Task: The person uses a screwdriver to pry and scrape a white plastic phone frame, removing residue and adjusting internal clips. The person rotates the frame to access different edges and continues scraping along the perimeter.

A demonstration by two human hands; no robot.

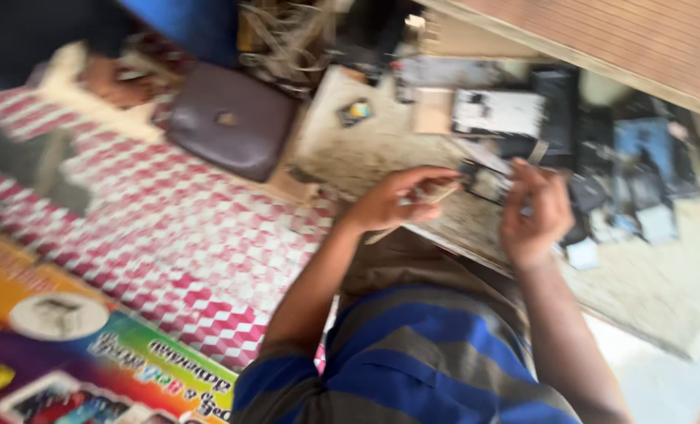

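Note:
The frame is blurred by motion. My left hand [397, 200] is closed around a thin tan stick-like tool [432, 194] whose tip points right. My right hand [532, 212] grips a small dark flat device [487, 184], held just above a worn grey work board [381, 149]. The tool's tip sits close to the device; I cannot tell whether they touch. Both forearms reach up from my blue and grey striped shirt [421, 353].
A brown leather bag [228, 118] lies left of the board on a red and white checkered mat [169, 228]. A colourful printed sheet [67, 361] covers the lower left. Dark electronic parts [625, 173] and a white box [498, 111] crowd the board's far side.

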